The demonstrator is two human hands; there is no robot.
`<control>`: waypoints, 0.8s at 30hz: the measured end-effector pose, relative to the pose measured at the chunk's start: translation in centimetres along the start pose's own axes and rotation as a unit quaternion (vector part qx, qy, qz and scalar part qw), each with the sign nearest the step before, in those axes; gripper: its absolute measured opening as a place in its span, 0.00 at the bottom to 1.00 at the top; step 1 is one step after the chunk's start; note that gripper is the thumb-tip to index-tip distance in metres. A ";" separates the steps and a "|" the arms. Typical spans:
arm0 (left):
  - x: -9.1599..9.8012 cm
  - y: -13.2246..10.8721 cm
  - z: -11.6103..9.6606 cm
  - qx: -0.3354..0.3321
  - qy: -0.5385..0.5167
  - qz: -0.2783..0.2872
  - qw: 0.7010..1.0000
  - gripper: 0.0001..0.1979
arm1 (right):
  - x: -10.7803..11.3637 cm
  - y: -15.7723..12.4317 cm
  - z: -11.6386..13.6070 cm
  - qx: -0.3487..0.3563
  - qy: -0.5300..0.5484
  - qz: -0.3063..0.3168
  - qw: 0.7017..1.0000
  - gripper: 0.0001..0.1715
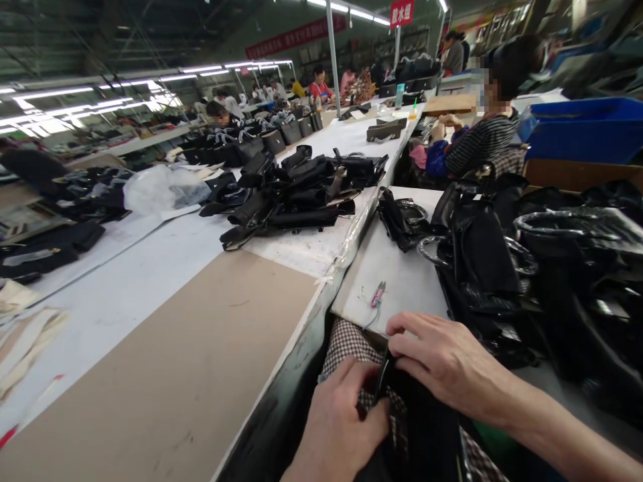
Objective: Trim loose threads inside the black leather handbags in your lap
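Observation:
A black bag piece [426, 422] lies over my lap, with checked cloth [346, 345] showing beneath and beside it. My left hand [341, 415] pinches its upper edge between thumb and fingers. On the other side of that edge, my right hand [432, 348] grips it with curled fingers near the table corner. What exactly sits between the fingertips is partly hidden. Pink-handled thread snips [378, 294] rest on the white side table [351, 294], just beyond my right hand.
Black bags with plastic-wrapped handles [482, 254] are heaped at the right. Another dark pile [301, 191] covers part of the long table [211, 361]. A co-worker in a striped top [482, 144] sits ahead, near a blue bin [585, 130]. Clear plastic [163, 191] lies left.

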State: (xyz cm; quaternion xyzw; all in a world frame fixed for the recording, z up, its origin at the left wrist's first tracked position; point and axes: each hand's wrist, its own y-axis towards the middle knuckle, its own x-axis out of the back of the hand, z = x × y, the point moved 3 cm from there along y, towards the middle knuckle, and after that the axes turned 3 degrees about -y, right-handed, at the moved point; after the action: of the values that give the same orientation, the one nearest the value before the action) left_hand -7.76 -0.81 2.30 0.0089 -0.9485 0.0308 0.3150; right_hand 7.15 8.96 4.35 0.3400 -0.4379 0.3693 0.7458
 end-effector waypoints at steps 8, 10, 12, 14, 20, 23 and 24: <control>1.3 -0.2 0.1 0.076 -0.075 0.026 0.994 0.13 | -0.9 0.0 -1.5 -0.011 0.206 -0.014 0.978 0.08; 1.5 -0.6 0.4 0.119 -0.131 0.041 0.983 0.11 | -1.3 0.2 -1.6 -0.014 0.233 -0.018 0.972 0.08; 1.6 -1.1 0.7 0.157 -0.174 0.052 0.971 0.10 | -1.9 0.4 -1.6 -0.024 0.251 -0.015 0.967 0.08; 1.7 -1.4 0.9 0.179 -0.181 0.050 0.966 0.07 | -2.3 0.5 -1.5 -0.047 0.268 -0.013 0.962 0.08; 1.8 -2.0 0.6 0.167 -0.140 0.044 0.975 0.07 | -3.0 0.4 -1.2 -0.111 0.307 -0.048 0.944 0.07; 2.0 -2.1 0.9 0.157 -0.167 0.052 0.972 0.08 | -3.1 0.2 -1.0 -0.134 0.312 -0.059 0.939 0.08; 2.2 -2.2 1.2 0.160 -0.191 0.059 0.967 0.09 | -3.1 0.2 -0.9 -0.145 0.313 -0.061 0.937 0.08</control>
State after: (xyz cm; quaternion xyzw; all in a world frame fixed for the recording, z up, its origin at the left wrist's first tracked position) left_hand -10.11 -3.03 2.78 0.0092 -0.9727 0.1984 0.1202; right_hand 6.26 9.07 1.21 0.1211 -0.2101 0.3433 0.9074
